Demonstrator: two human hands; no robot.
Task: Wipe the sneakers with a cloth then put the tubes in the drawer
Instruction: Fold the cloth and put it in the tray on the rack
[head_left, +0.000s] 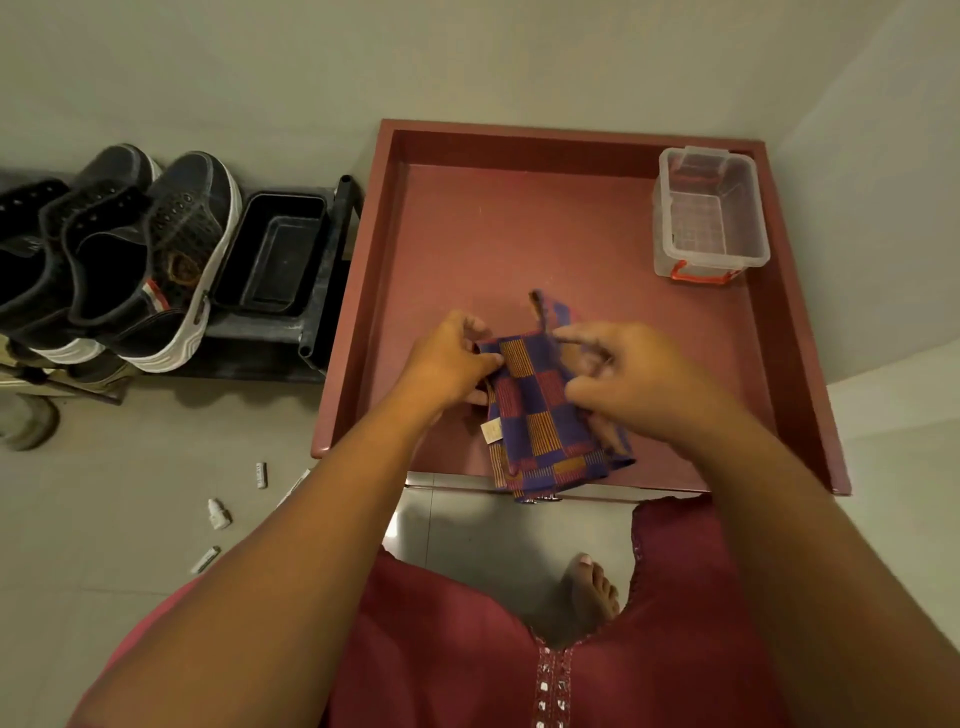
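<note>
Both hands (452, 358) (623, 379) grip checked cloth (540, 415) over red cabinet top (519, 234).

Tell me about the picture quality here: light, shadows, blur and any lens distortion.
Head view: dim, warm indoor light with a reddish cast; soft shadows under the sneakers and beside the tubes on the floor. Wide-angle lens bends the cabinet top edges and stretches the forearms. Mostly sharp; slight blur at the right hand on the cloth; left hand clearer.

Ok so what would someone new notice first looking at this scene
Both hands, left hand and right hand, hold a blue and orange checked cloth over the red-brown cabinet top. To the left, dark sneakers sit on a black rack, and small tubes lie on the floor below.
</note>
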